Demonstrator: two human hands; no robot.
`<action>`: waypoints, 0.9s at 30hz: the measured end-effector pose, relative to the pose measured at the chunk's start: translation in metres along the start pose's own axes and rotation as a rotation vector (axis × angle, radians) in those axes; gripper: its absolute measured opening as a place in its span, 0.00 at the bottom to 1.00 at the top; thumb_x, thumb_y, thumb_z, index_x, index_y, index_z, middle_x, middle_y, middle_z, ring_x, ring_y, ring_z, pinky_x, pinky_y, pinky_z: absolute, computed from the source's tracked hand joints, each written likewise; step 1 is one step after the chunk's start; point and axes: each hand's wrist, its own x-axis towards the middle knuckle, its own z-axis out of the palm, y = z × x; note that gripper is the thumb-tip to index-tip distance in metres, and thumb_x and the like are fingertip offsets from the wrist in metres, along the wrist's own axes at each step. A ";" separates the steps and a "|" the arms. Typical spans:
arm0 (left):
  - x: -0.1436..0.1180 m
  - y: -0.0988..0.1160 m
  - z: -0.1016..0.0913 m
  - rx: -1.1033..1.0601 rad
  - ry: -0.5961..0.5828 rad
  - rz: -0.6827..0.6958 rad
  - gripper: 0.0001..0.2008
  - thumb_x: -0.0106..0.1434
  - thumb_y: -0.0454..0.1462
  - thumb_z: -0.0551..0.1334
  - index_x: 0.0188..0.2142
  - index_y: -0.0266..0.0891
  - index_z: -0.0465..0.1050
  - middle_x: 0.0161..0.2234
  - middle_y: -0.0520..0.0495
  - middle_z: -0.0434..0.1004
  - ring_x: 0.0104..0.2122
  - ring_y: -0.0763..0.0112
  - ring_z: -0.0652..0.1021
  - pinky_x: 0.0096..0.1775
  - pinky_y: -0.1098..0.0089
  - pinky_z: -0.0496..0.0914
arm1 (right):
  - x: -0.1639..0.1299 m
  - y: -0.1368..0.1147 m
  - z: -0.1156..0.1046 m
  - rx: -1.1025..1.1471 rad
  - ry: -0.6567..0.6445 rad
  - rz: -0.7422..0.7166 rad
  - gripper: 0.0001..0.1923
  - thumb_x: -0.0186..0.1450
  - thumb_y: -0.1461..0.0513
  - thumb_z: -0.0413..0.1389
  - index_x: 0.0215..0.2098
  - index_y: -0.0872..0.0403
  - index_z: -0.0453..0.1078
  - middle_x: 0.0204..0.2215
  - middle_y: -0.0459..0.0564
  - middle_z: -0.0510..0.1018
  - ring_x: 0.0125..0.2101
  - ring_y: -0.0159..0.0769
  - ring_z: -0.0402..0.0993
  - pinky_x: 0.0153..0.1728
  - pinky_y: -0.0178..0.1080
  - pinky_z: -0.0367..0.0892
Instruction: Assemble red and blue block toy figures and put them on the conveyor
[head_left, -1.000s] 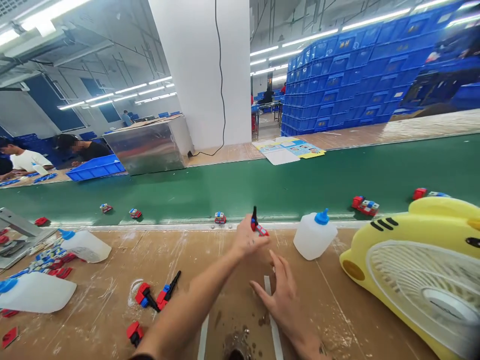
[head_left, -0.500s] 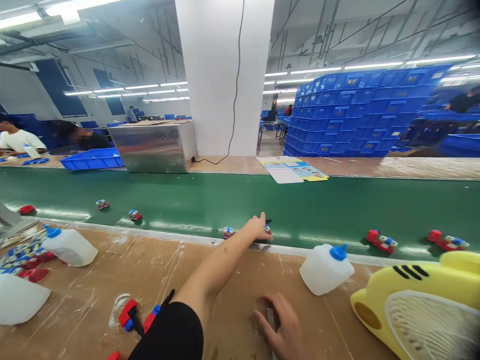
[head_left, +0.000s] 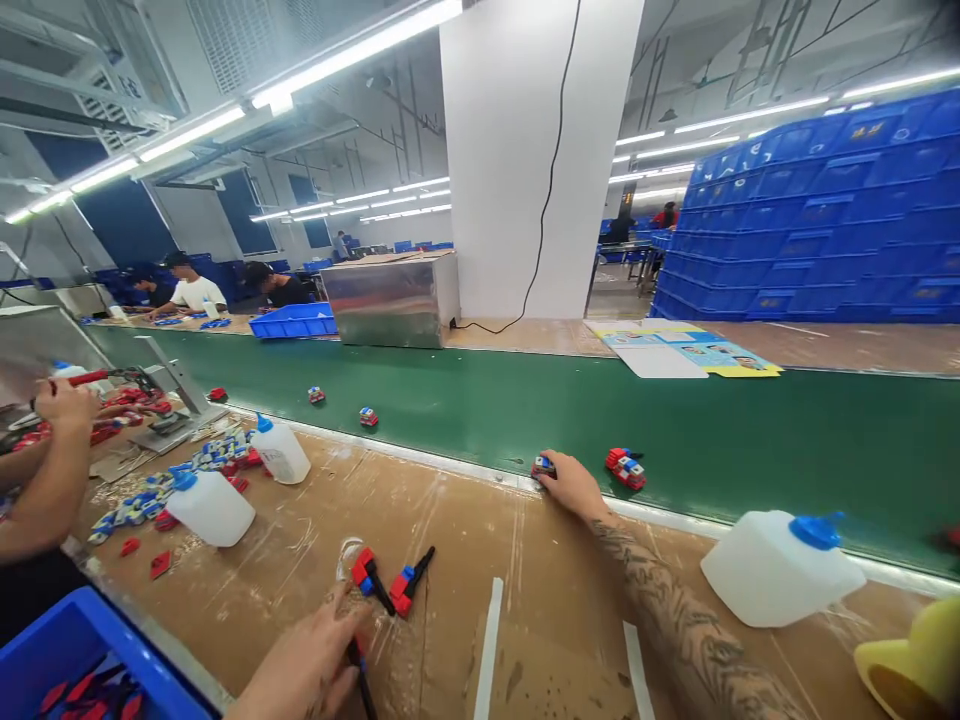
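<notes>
My right hand reaches to the near edge of the green conveyor belt, its fingers closed on a small toy vehicle with a blue and white top. Just right of it on the belt sits a red toy vehicle with a black part on top. At the lower left, my left hand is closed round a black stick-like toy part with some red and blue at its end, partly hidden by the fingers. Beyond that hand, two similar red, blue and black toy parts lie on the brown tabletop.
White bottles with blue caps stand along the table. Toy pieces are heaped at left beside a co-worker's hand. A blue bin is lower left; a yellow object lower right. More toy vehicles ride the belt.
My left hand has left the toy vehicle on the belt and come back to the table parts. My right hand has moved from the table to another vehicle. The view has swung left.
</notes>
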 end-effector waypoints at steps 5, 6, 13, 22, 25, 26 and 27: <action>-0.007 -0.012 0.026 -0.106 -0.101 0.102 0.20 0.58 0.30 0.54 0.47 0.45 0.75 0.49 0.41 0.74 0.44 0.58 0.78 0.46 0.66 0.70 | -0.044 -0.014 -0.005 0.230 -0.085 -0.015 0.20 0.53 0.50 0.66 0.39 0.52 0.72 0.34 0.51 0.78 0.37 0.47 0.74 0.46 0.49 0.66; -0.003 -0.013 0.022 -0.124 -0.108 0.127 0.17 0.61 0.31 0.53 0.44 0.44 0.75 0.45 0.42 0.75 0.43 0.58 0.78 0.45 0.67 0.70 | -0.062 -0.018 -0.009 0.290 -0.096 -0.017 0.22 0.55 0.49 0.66 0.42 0.51 0.71 0.35 0.51 0.78 0.37 0.46 0.74 0.45 0.48 0.67; 0.015 0.000 0.021 -0.841 -0.047 0.116 0.21 0.66 0.54 0.57 0.39 0.39 0.75 0.31 0.48 0.74 0.31 0.66 0.71 0.34 0.71 0.67 | -0.174 -0.040 -0.040 0.672 -0.042 0.096 0.24 0.54 0.47 0.69 0.45 0.46 0.72 0.35 0.48 0.76 0.31 0.38 0.71 0.31 0.39 0.68; 0.028 0.084 0.008 -0.476 -0.344 0.305 0.13 0.63 0.44 0.61 0.42 0.41 0.79 0.40 0.46 0.76 0.41 0.62 0.74 0.47 0.65 0.67 | -0.224 -0.013 -0.036 0.935 -0.060 0.369 0.23 0.56 0.54 0.71 0.48 0.47 0.74 0.37 0.50 0.80 0.28 0.32 0.70 0.22 0.31 0.59; 0.026 0.091 -0.004 -0.267 -0.194 0.257 0.12 0.64 0.39 0.61 0.46 0.41 0.77 0.46 0.43 0.72 0.44 0.60 0.74 0.48 0.63 0.67 | -0.227 -0.009 -0.038 1.032 -0.110 0.400 0.21 0.58 0.52 0.70 0.48 0.47 0.75 0.38 0.52 0.82 0.32 0.34 0.73 0.26 0.32 0.62; 0.024 0.091 -0.006 -0.226 -0.178 0.277 0.13 0.63 0.38 0.62 0.47 0.42 0.75 0.48 0.43 0.71 0.46 0.59 0.74 0.49 0.63 0.67 | -0.227 -0.008 -0.040 1.060 -0.133 0.412 0.21 0.59 0.51 0.69 0.48 0.48 0.76 0.39 0.53 0.82 0.35 0.36 0.74 0.28 0.33 0.65; 0.021 0.091 -0.007 -0.193 -0.194 0.317 0.14 0.62 0.37 0.62 0.49 0.43 0.74 0.50 0.43 0.70 0.47 0.59 0.74 0.50 0.64 0.67 | -0.228 -0.008 -0.041 1.076 -0.159 0.424 0.20 0.60 0.51 0.68 0.47 0.49 0.77 0.39 0.54 0.82 0.37 0.38 0.75 0.31 0.35 0.67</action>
